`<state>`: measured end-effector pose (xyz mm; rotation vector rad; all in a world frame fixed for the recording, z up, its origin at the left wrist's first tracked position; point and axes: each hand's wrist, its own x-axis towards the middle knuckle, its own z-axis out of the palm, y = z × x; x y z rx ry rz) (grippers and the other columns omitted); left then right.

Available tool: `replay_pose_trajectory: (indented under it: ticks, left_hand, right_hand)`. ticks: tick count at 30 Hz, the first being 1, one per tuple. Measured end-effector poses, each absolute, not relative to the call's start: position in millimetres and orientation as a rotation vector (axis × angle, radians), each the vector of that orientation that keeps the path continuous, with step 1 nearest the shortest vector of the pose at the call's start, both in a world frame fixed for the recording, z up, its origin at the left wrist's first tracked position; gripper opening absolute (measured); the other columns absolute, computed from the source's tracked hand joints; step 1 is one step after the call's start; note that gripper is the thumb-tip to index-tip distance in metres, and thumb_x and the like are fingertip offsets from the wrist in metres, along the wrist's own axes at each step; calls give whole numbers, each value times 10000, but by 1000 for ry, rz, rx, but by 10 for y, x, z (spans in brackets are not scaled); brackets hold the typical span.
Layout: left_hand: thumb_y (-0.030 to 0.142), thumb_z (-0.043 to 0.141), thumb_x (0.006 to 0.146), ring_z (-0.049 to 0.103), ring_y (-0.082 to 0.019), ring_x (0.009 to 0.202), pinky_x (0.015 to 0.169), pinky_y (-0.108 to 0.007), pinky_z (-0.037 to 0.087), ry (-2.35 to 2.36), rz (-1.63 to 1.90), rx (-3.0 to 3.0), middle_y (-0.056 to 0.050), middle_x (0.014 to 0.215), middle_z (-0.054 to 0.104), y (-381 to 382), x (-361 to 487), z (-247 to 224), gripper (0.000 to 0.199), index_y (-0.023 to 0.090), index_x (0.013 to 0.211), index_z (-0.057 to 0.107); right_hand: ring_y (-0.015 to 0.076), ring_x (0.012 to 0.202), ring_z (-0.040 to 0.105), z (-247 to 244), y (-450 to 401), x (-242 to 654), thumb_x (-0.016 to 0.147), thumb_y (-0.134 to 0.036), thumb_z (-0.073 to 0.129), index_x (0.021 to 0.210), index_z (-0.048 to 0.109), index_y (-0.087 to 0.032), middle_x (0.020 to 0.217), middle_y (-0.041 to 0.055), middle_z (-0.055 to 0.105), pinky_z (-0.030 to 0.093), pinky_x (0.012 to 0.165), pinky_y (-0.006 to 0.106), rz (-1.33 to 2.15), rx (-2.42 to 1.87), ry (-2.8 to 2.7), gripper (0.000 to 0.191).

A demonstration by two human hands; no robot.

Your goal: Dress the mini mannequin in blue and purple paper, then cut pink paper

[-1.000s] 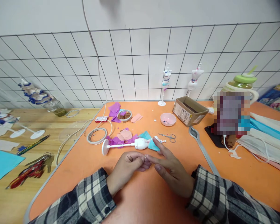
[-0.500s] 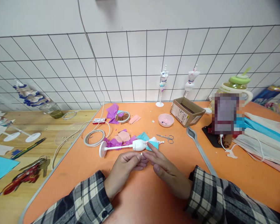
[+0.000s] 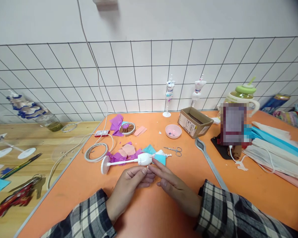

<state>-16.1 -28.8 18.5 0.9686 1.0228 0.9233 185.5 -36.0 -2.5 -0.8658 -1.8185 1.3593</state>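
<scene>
My left hand (image 3: pixel 131 185) has its thumb and forefinger pinched on a tiny white piece (image 3: pixel 148 167), mostly hidden by the fingertips. Stretched-out fingers of my right hand (image 3: pixel 175 185) meet the left fingertips at that piece. Just beyond both hands a small white dress-form mannequin (image 3: pixel 145 159) lies on its side, its round base to the left. Light blue paper (image 3: pixel 161 160) covers part of its upper body. Small scissors (image 3: pixel 177 151) rest to its right, and purple paper scraps (image 3: pixel 114 159) with a peach piece (image 3: pixel 127 150) lie behind its stand.
An orange mat (image 3: pixel 141 218) covers the table. Farther back are rolls of tape (image 3: pixel 96 152), a pink bowl (image 3: pixel 173 135), a cardboard box (image 3: pixel 196 124) and two upright mannequins. A blurred phone (image 3: pixel 233 124) stands right, by paper strips (image 3: pixel 275 158). Keys (image 3: pixel 37 185) lie left.
The camera view has shifted, so the table things sit slightly lower and farther left. My hands keep nearly the same pose, fingertips still together at the tiny white piece.
</scene>
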Motion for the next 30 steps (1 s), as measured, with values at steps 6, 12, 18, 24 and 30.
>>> replay_pose_trajectory:
  ticks: [6, 12, 18, 24, 30]
  left_hand:
    - [462, 702, 821, 699, -202, 812, 763, -294, 549, 996, 875, 982, -113, 899, 765, -313, -171, 207, 352, 130, 928, 750]
    - [518, 711, 787, 679, -200, 788, 761, -306, 552, 1094, 874, 1160, -102, 851, 756, -299, -164, 221, 401, 128, 872, 753]
    - [538, 717, 763, 672, -192, 758, 713, -292, 550, 1119, 911, 1186, -90, 834, 753, -296, -148, 230, 405, 142, 847, 741]
    - [537, 705, 767, 668, -199, 776, 728, -296, 550, 1133, 937, 1195, -82, 826, 747, -295, -119, 221, 400, 148, 850, 744]
    - [522, 720, 749, 679, -213, 797, 738, -301, 551, 1144, 954, 1162, -69, 808, 743, -286, -112, 226, 381, 155, 848, 731]
  right_hand:
    - [272, 1333, 456, -8, -327, 1923, 990, -467, 393, 1411, 499, -319, 1605, 64, 197, 424, 1074, 456, 920, -934, -2085, 459]
    - [268, 1339, 448, 31, -347, 1921, 993, -460, 384, 1431, 473, -318, 1608, 56, 194, 431, 1068, 445, 938, -914, -2103, 469]
    - [258, 1444, 287, 19, -366, 1872, 982, -518, 387, 1412, 501, -298, 1590, 70, 253, 287, 1157, 479, 1195, -893, -1906, 496]
    - [265, 1435, 303, -2, -380, 1847, 972, -572, 365, 1446, 434, -349, 1608, 49, 205, 416, 1060, 463, 1450, -837, -1757, 529]
    - [247, 1434, 302, -73, -386, 1837, 978, -544, 387, 1439, 430, -381, 1613, 29, 184, 486, 973, 400, 1629, -757, -1618, 491]
